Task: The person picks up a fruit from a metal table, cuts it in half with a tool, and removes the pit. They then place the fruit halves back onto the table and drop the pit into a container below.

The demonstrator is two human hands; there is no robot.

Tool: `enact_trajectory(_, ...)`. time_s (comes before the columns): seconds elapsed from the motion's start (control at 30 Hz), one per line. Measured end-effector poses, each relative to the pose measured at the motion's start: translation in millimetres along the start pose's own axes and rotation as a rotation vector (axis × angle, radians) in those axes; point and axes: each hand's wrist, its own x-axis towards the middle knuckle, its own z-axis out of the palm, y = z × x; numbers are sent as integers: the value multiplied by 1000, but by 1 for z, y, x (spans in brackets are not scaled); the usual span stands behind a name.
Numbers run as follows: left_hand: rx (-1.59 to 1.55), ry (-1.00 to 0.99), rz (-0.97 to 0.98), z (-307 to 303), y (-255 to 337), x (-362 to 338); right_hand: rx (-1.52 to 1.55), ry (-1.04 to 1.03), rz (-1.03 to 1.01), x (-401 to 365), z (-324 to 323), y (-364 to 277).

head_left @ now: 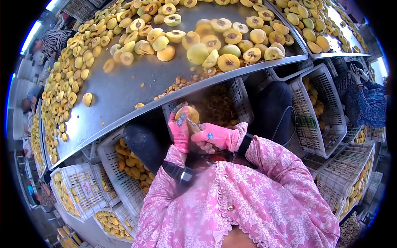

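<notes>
My left hand [180, 131], in a pink glove, is closed around a yellow peach half [189, 114] just in front of the table's edge. My right hand [218, 137], gloved in pink too, grips a small metal pitting tool [192, 123]. The tool's tip meets the near side of the peach half; its handle is mostly hidden in my fingers. Below both hands, between my knees, stands a white crate [240, 97] with brown pits and scraps inside.
A metal table [120, 93] bears many peach halves, with pit bits along its raised front edge. White crates of peaches [134, 163] stand left of me, and another crate [320, 120] stands at right. A person in a blue patterned sleeve [372, 105] sits at far right.
</notes>
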Motion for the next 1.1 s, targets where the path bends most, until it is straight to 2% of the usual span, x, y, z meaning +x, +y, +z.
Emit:
enact_trajectory(0.17,-94,-30,24,0,-8,6,144,-32,-22,6,3,9)
enact_trajectory(0.27,-85,-85,-61,5,6,1,124,-31,-46,6,0,14)
enact_trajectory(0.43,38,83,-69,11,5,-2,111,-8,-63,0,4,10)
enact_trajectory(0.53,115,9,-27,-1,-1,-5,112,-23,-138,-7,9,9)
enact_trajectory(0.6,-382,119,-357,-8,10,-2,83,-17,-245,-26,21,-4)
enact_trajectory(0.63,-502,242,-436,-8,12,0,114,-28,-296,-22,11,1)
enact_trajectory(0.8,-430,50,-467,3,59,-16,-16,137,-270,-29,-6,0)
enact_trajectory(0.97,-556,-30,-379,-32,107,-24,-216,309,-278,-28,-3,1)
enact_trajectory(1.03,-445,44,-238,-61,143,-32,-205,328,-236,-29,0,0)
enact_trajectory(1.07,-347,104,-192,-94,158,-32,-207,329,-232,-27,-3,4)
enact_trajectory(1.1,-41,257,-84,-116,177,-37,-208,330,-228,-25,-7,7)
